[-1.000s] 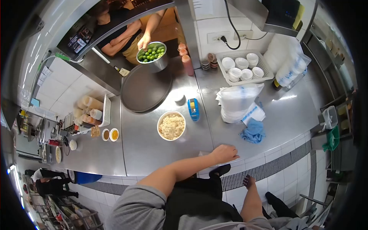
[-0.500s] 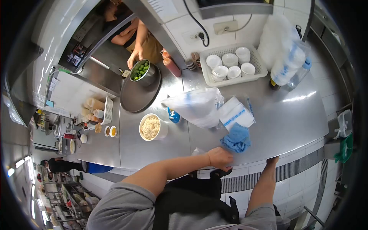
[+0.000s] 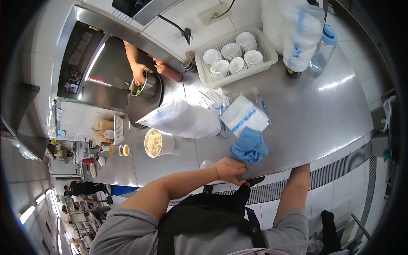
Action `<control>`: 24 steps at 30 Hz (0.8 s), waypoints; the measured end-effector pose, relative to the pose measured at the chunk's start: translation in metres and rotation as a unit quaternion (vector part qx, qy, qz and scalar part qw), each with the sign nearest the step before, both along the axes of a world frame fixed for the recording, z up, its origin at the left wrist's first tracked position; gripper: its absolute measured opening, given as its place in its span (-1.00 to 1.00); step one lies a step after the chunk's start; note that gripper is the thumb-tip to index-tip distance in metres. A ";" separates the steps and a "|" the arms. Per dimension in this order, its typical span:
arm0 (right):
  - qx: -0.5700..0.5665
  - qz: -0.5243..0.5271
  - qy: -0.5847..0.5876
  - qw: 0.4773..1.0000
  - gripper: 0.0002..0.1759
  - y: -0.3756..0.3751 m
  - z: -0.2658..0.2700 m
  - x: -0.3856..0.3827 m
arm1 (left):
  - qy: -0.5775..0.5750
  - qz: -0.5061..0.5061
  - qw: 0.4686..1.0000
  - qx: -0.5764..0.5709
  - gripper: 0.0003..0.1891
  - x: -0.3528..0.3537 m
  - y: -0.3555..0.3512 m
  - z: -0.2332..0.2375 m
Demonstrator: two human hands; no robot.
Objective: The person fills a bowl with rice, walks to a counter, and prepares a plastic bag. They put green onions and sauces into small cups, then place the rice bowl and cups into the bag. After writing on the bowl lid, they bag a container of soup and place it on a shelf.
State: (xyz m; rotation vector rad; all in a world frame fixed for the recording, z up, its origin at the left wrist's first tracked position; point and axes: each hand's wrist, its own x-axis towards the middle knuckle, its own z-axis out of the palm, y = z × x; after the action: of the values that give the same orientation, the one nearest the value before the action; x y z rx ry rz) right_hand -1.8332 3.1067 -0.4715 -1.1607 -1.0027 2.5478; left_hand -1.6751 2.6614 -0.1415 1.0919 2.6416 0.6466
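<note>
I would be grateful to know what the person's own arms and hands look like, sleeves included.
The left sleeve and right sleeve are both plain grey and short. The left hand wears no glove; the right hand is hidden by the counter.

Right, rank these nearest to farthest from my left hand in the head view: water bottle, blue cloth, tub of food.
1. Blue cloth: just beyond the left hand, slightly right.
2. Tub of food: farther out, left.
3. Water bottle: far right, back.
</note>
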 end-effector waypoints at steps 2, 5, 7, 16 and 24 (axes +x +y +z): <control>-0.003 -0.002 0.002 1.000 -0.48 -0.005 -0.001 -0.003 | 0.009 -0.002 1.000 -0.003 -0.60 0.000 -0.001 -0.001; -0.008 -0.004 0.009 1.000 -0.53 -0.014 -0.005 -0.001 | 0.018 -0.001 1.000 0.010 -0.59 0.000 0.003 -0.006; -0.012 -0.012 0.017 1.000 -0.56 -0.023 -0.011 0.002 | 0.021 0.000 1.000 0.023 -0.57 -0.002 0.005 -0.004; 0.041 -0.040 0.022 0.998 -0.68 -0.078 0.006 0.028 | 0.051 -0.020 0.998 -0.029 -0.50 -0.001 0.015 -0.007; 0.227 -0.018 -0.098 0.969 -0.63 -0.040 0.040 0.102 | 0.040 -0.011 0.999 -0.014 -0.48 -0.001 0.027 -0.004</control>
State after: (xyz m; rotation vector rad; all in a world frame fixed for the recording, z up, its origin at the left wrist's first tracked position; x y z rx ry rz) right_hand -1.7312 3.0666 -0.4317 -1.2844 -1.4942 2.0408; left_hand -1.6759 2.6889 -0.1459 1.1605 2.6926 0.5708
